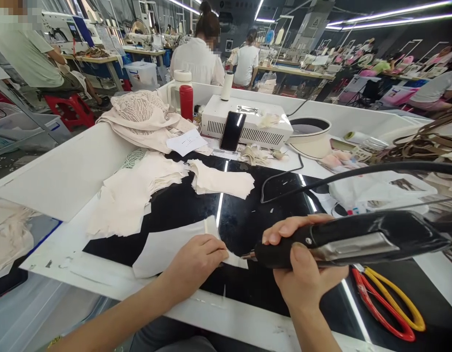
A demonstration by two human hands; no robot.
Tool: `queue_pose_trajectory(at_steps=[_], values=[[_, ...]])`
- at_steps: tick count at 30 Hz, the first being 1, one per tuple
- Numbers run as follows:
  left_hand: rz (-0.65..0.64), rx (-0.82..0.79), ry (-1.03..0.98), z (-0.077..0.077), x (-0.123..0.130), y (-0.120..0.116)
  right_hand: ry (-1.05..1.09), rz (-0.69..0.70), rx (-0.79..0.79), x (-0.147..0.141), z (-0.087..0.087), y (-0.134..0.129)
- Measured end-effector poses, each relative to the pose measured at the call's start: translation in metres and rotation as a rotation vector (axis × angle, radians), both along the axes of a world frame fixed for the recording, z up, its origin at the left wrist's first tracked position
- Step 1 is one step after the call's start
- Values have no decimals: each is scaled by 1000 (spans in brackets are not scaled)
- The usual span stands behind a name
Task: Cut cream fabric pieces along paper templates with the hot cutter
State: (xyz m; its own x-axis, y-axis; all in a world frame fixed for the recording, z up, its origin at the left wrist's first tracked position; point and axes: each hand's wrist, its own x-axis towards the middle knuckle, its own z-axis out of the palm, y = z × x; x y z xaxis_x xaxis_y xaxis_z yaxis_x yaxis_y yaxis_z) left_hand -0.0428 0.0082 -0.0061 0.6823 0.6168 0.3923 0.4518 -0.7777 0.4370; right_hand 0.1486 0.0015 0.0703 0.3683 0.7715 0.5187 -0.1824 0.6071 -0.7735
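Observation:
A white fabric piece (pixel 163 247) lies on the glossy black work surface (pixel 244 220), with a narrow strip (pixel 211 227) across it. My left hand (pixel 198 261) presses on the fabric's right part, its fingers bent and held together. Wrapped around a black handheld tool (pixel 357 239) is my right hand (pixel 302 264). The tool's thin metal tip meets or nearly meets the fabric's right end, just right of my left fingertips. Beyond the fabric are a large stack of cream pieces (pixel 126 195) and a smaller stack (pixel 222 181).
Red-and-yellow-handled scissors (pixel 389 303) lie right of my right hand. At the back stand a phone (pixel 233 131), a white vented box (pixel 247 122) and a red bottle (pixel 186 102). A black cable (pixel 379 168) arches across the right. Several people sit beyond the table.

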Motion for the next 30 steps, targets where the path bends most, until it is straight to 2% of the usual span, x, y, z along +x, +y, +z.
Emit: queue_pose_trajectory(at_steps=[9,14,20,30], values=[[-1,-21,2,3,0,1,-5,24,-39,1,-4,0],[-5,-19,-6,2,-1,0,35,47,23,-4,0,-4],[4,-15,-2,1,-1,0,27,119,19,-10,-7,-8],[1,-26,1,3,-2,0,10,99,-18,-10,-7,-8]])
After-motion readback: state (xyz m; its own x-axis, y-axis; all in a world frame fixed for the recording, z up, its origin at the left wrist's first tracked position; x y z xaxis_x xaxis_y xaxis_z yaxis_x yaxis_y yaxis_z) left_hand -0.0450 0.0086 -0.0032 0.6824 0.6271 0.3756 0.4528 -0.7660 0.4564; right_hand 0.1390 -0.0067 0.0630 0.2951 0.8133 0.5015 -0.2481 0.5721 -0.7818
